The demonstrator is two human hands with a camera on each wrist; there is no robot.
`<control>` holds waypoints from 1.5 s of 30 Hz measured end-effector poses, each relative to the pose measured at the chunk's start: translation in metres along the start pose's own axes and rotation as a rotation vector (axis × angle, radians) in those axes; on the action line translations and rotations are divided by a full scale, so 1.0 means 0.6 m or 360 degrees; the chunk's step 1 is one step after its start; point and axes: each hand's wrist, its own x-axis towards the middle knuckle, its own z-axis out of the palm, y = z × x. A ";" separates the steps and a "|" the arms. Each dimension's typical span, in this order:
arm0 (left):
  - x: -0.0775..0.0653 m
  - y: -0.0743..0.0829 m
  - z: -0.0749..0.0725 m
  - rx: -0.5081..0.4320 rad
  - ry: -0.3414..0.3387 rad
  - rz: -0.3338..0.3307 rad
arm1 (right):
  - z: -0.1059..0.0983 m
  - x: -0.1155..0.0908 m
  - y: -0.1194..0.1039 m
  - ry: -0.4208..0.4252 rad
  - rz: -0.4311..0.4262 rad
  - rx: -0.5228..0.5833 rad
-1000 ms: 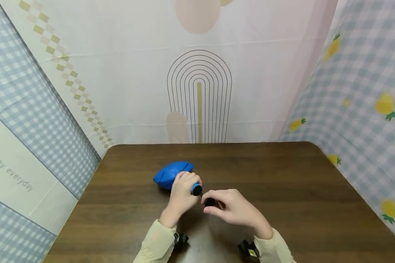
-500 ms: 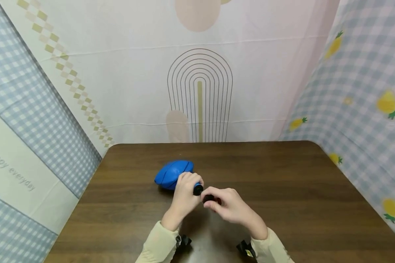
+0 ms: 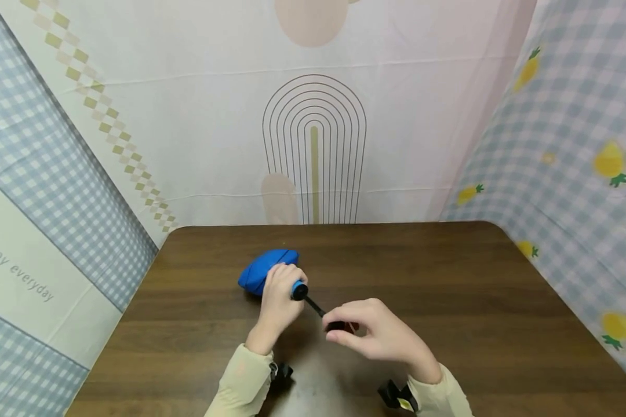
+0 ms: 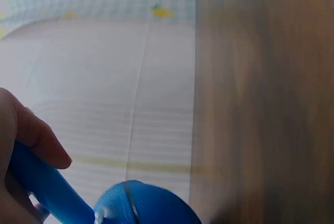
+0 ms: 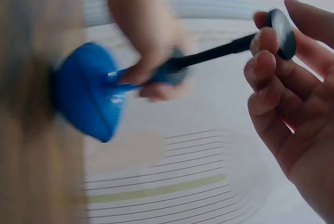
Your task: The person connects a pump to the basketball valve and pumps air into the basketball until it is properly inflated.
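Note:
A blue football (image 3: 257, 273) lies on the wooden table, beyond my left hand (image 3: 280, 298). That hand grips the blue barrel (image 4: 49, 185) of a small hand pump, whose far end meets the ball in the right wrist view. Out of the barrel's near end comes a long black plunger rod (image 3: 315, 306). My right hand (image 3: 383, 333) pinches the round black handle (image 5: 283, 33) on the rod's end between thumb and fingers. Most of the barrel is hidden by my left hand in the head view.
The brown wooden table (image 3: 428, 272) stretches around both hands. Behind it hangs a white printed cloth (image 3: 407, 133), and blue checked cloths (image 3: 568, 174) flank the sides. A black wrist mount (image 3: 393, 397) sits on each sleeve.
The plunger rod was pushed nearly fully in half a second ago and is now drawn far out. My hands have moved apart, the left one with the ball shifting slightly left.

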 end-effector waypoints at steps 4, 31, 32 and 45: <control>0.002 -0.009 0.000 -0.0089 0.0004 0.0022 | -0.008 0.003 -0.011 -0.0033 -0.0148 0.0040; -0.007 -0.012 0.005 -0.0057 0.0038 0.0030 | -0.018 0.003 0.007 -0.0122 -0.0108 -0.0064; -0.006 -0.014 0.003 -0.0062 0.0042 0.0018 | -0.021 0.003 0.003 -0.0120 -0.0133 -0.0049; -0.008 0.025 0.020 -0.0068 -0.0018 0.0092 | 0.058 -0.001 0.069 0.0227 0.0254 0.0006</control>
